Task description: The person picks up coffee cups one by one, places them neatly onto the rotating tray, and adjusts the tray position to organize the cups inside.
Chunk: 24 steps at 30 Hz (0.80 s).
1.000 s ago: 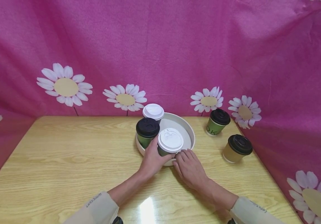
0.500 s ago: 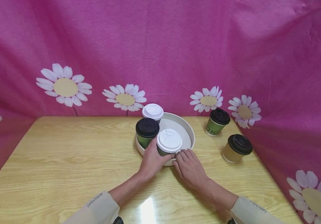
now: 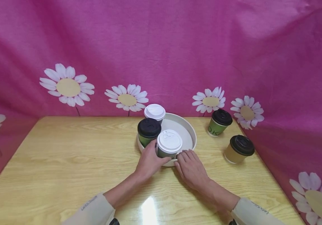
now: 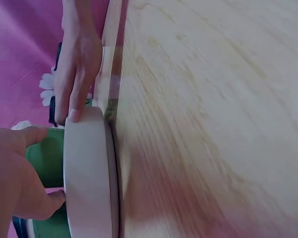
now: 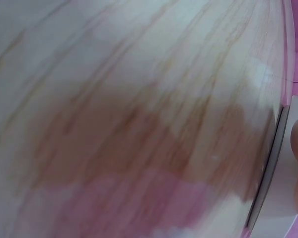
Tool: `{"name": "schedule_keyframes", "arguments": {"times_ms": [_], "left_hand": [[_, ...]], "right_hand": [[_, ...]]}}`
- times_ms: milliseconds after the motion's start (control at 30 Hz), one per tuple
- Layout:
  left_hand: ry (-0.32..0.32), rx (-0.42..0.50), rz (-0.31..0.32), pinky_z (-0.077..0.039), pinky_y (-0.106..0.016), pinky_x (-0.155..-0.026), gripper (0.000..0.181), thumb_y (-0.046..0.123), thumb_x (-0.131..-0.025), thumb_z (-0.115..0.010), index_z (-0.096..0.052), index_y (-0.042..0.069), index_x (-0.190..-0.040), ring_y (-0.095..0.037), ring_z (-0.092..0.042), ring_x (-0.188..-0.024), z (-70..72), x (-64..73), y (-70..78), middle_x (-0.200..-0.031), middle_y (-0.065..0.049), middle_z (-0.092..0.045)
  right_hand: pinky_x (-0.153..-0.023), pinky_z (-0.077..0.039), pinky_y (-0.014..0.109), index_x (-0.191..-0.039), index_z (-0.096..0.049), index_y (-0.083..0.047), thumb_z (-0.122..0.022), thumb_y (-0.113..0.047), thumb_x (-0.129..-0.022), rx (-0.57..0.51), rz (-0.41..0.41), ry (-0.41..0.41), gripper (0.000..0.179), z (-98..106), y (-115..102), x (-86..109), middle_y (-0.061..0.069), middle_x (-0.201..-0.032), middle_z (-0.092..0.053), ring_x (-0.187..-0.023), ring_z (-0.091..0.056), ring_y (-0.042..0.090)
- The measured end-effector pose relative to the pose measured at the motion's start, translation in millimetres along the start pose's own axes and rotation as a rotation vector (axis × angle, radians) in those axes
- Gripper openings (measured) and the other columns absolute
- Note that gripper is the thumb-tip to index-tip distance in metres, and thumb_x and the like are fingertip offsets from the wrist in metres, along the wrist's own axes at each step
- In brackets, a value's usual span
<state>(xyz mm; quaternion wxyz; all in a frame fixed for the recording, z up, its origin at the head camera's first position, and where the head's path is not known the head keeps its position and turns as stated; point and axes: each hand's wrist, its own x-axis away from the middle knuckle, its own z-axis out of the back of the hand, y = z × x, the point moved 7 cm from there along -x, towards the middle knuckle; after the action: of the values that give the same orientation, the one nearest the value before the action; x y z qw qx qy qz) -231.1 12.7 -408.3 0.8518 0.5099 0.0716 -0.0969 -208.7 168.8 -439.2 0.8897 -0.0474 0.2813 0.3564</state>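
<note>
A paper cup with a white lid (image 3: 170,140) stands upright inside the near side of a round cream tray (image 3: 191,131). My left hand (image 3: 151,161) is around its left and near sides. In the left wrist view the thumb and a finger lie on either side of the green cup body (image 4: 45,157). My right hand (image 3: 191,167) holds the tray's near rim, fingers bent over it and thumb outside. A green cup with a black lid (image 3: 149,128) and another white-lidded cup (image 3: 154,112) stand at the tray's left side.
On the wooden table (image 3: 76,156), to the right of the tray, stand a green cup with a black lid (image 3: 220,122) and a tan cup with a black lid (image 3: 239,149). A pink flowered cloth (image 3: 161,56) hangs along the back and sides.
My left hand has shifted slightly left and toward me, its thumb now lower on the white-lidded cup and more of the cup body showing. The right hand stays on the tray rim.
</note>
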Motion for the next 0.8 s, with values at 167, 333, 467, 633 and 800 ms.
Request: {"name": "schedule_keyframes", "arguments": {"times_ms": [167,333,467,633,800], "left_hand": [[0.053,-0.107,-0.043,-0.052,-0.044,-0.093,0.054,0.017,-0.078,-0.086,-0.061,-0.003,-0.122,-0.03,-0.062,-0.109,26.7,5.5,6.2,-0.117,-0.017,-0.065],[0.142,-0.251,-0.243,-0.054,-0.041,-0.089,0.041,0.017,-0.085,-0.078,-0.062,0.002,-0.119,-0.026,-0.062,-0.109,47.9,3.3,30.2,-0.115,-0.011,-0.066],[0.083,-0.341,-0.46,-0.049,-0.039,-0.097,0.033,0.019,-0.089,-0.072,-0.067,0.003,-0.117,-0.025,-0.057,-0.116,42.8,-3.5,54.1,-0.12,-0.01,-0.065],[-0.072,-0.458,-0.659,-0.043,-0.035,-0.105,0.033,0.023,-0.093,-0.069,-0.068,0.005,-0.12,-0.023,-0.056,-0.119,20.4,-8.0,75.0,-0.124,-0.009,-0.064],[-0.145,-0.602,-0.792,-0.043,-0.034,-0.104,0.034,0.025,-0.094,-0.065,-0.066,0.003,-0.12,-0.023,-0.058,-0.116,-4.3,-5.3,81.0,-0.12,-0.009,-0.064]], "right_hand": [[-0.091,-0.043,0.047,-0.09,-0.051,-0.004,-0.036,-0.023,-0.104,0.001,0.018,0.012,0.028,-0.6,-0.2,0.3,0.01,-0.087,-0.052,-0.092,-0.054,0.034],[-0.093,-0.043,0.049,-0.092,-0.052,-0.003,-0.036,-0.023,-0.104,-0.015,0.014,0.008,0.028,-0.4,1.3,1.2,0.011,-0.089,-0.053,-0.093,-0.054,0.036],[-0.093,-0.043,0.048,-0.092,-0.053,-0.004,-0.035,-0.024,-0.104,-0.006,0.007,0.012,0.029,-0.3,3.1,0.8,0.01,-0.088,-0.053,-0.094,-0.054,0.035],[-0.091,-0.043,0.048,-0.09,-0.051,-0.004,-0.038,-0.022,-0.103,-0.008,0.028,0.027,0.026,-0.9,0.8,-0.1,0.01,-0.087,-0.052,-0.092,-0.054,0.034],[-0.09,-0.044,0.048,-0.089,-0.051,-0.004,-0.038,-0.021,-0.103,0.014,0.053,0.052,0.026,1.4,-1.9,1.2,0.011,-0.088,-0.053,-0.09,-0.054,0.035]]}}
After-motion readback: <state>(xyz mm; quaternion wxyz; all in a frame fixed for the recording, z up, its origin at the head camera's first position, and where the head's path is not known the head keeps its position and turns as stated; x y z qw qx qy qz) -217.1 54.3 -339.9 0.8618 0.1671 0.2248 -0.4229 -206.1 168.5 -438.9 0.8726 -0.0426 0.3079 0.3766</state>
